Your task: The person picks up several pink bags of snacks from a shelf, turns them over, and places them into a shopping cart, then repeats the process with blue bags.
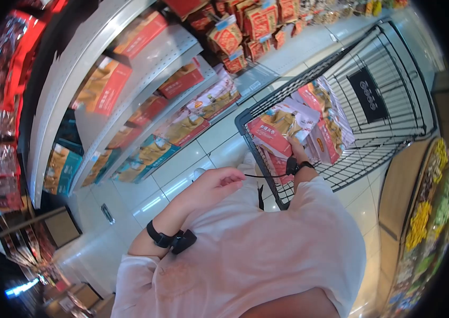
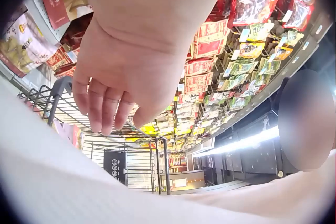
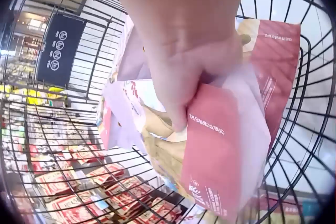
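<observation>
In the shopping cart [image 1: 272, 108], my right hand [image 1: 299, 151] grips a pink and white snack bag [image 1: 272, 135] with a brown food picture. The right wrist view shows the thumb lying over the front of this bag [image 3: 212, 145], while the other fingers are hidden behind it. More bags of the same kind [image 1: 336, 130] lie beside and under it in the cart. My left hand [image 1: 219, 183] hangs in front of my body with loosely bent fingers and holds nothing. In the left wrist view, the left hand [image 2: 123, 77] appears above the cart's rim.
A white shelf [image 1: 145, 69] with pink and teal packages stands to the left. Red packets [image 1: 227, 40] hang beyond it. A wooden display bin [image 1: 402, 191] with yellow and green packets stands right of the cart. Dark signs [image 1: 367, 95] are on the cart's far end.
</observation>
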Action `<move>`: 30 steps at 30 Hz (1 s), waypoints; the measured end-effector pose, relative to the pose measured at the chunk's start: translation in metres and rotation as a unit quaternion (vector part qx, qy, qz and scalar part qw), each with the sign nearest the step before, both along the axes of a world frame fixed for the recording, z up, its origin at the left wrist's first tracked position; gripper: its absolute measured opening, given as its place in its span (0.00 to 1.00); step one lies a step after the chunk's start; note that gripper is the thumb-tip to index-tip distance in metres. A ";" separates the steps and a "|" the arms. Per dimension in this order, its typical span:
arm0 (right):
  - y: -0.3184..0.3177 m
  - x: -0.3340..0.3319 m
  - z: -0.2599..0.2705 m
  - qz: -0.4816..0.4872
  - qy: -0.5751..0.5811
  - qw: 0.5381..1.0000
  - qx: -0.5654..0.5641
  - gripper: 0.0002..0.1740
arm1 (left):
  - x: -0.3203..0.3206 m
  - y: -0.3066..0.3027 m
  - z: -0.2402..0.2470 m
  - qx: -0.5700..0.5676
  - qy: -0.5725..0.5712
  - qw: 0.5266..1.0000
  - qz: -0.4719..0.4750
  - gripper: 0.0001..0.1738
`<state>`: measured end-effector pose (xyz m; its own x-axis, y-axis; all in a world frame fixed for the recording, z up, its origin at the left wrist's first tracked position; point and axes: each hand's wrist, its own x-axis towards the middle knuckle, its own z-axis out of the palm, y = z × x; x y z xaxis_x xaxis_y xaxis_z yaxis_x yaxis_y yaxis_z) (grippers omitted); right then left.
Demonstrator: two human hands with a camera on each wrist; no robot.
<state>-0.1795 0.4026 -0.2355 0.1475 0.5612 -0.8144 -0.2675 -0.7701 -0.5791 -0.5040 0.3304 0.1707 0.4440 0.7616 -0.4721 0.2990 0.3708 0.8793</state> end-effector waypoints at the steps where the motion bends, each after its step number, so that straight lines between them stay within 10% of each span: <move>1: 0.000 0.007 -0.029 -0.020 0.047 0.998 0.032 0.30 | -0.002 -0.002 0.001 -0.005 0.009 1.000 -0.014 0.11; 10: 0.005 -0.009 0.032 -0.147 0.266 0.949 0.085 0.22 | -0.025 -0.019 0.005 -0.001 0.013 0.999 0.041 0.12; 15: -0.009 -0.019 -0.025 0.029 0.184 0.982 0.003 0.21 | -0.032 -0.032 -0.014 0.078 0.007 0.995 0.057 0.11; 16: -0.008 0.004 -0.068 0.212 0.031 0.971 -0.108 0.18 | -0.033 -0.033 -0.013 0.066 0.003 0.997 0.042 0.11; 17: -0.015 0.005 -0.078 0.156 0.042 0.973 -0.162 0.25 | -0.034 -0.034 -0.011 0.054 -0.007 0.998 0.020 0.12; 20: -0.013 0.004 -0.047 0.336 0.089 0.917 -0.194 0.20 | -0.039 -0.042 -0.002 0.082 0.008 0.997 -0.012 0.13; 23: -0.024 -0.032 0.075 0.261 -0.087 0.953 -0.131 0.27 | -0.060 -0.053 0.004 0.104 -0.002 0.994 -0.023 0.13; 30: -0.052 -0.028 0.172 0.078 -0.155 0.981 0.091 0.31 | -0.149 -0.112 0.018 0.174 -0.021 0.983 -0.047 0.15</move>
